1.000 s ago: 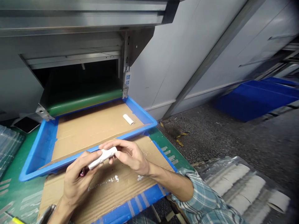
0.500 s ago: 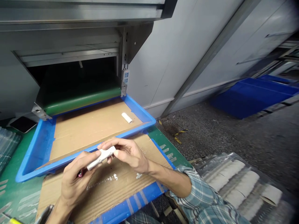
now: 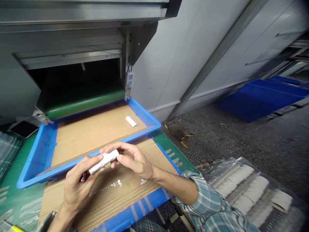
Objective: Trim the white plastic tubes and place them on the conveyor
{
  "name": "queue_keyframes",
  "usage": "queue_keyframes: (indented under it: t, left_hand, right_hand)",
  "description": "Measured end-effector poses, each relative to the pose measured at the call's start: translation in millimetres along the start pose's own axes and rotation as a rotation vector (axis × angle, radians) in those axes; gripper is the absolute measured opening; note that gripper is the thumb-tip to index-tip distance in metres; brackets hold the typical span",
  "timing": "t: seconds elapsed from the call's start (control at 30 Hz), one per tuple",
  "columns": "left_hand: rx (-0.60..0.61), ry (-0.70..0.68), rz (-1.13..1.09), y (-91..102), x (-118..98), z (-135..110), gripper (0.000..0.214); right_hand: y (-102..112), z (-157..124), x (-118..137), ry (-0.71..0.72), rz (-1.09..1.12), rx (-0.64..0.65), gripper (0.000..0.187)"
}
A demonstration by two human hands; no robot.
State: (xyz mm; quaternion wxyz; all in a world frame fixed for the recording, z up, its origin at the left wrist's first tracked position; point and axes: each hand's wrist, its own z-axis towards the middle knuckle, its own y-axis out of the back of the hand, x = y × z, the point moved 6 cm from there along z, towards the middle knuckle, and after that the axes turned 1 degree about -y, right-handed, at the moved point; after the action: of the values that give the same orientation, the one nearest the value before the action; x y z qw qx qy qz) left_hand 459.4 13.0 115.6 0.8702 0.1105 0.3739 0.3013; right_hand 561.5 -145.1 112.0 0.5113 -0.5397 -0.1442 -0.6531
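Note:
Between my two hands is a short white tube (image 3: 103, 162), tilted with its right end higher. My left hand (image 3: 78, 180) grips its lower left end, thumb and fingers closed round it; a small pink and dark bit, too small to name, shows in that palm. The fingers of my right hand (image 3: 134, 161) close on the upper right end. Both hands are above a sheet of cardboard (image 3: 127, 180) marked with white smears. A similar white tube (image 3: 131, 121) lies in the blue tray (image 3: 31, 164) lined with cardboard.
A green conveyor belt (image 3: 87, 101) ends over the tray's back edge. At the left a phone (image 3: 24, 129) lies on the green table (image 3: 21, 174). Large white rolls in clear plastic (image 3: 256, 190) lie low at the right. Blue bins (image 3: 253, 96) stand on the floor beyond.
My hands and the tube have shifted very slightly up and left. Both hands keep hold of the tube.

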Motion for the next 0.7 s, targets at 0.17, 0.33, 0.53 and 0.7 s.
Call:
queue_keyframes:
  t: [0.17, 0.33, 0.53, 0.7]
  left_hand:
    - [0.005, -0.019, -0.038, -0.7, 0.6, 0.0, 0.041]
    - [0.015, -0.023, -0.041, -1.3, 0.2, 1.9, 0.036]
    - [-0.01, 0.022, -0.013, 1.7, 1.5, 1.4, 0.035]
    - [-0.015, 0.025, -0.02, 1.2, 1.8, 2.5, 0.036]
  right_hand:
    - [1.6, 0.4, -2.0, -0.003, 0.011, -0.004, 0.029]
    - [0.8, 0.9, -1.7, -0.004, 0.028, -0.004, 0.025]
    - [0.5, 1.5, -2.0, -0.05, -0.006, -0.014, 0.038]
    - [1.2, -0.3, -1.4, -0.025, -0.024, 0.011, 0.032]
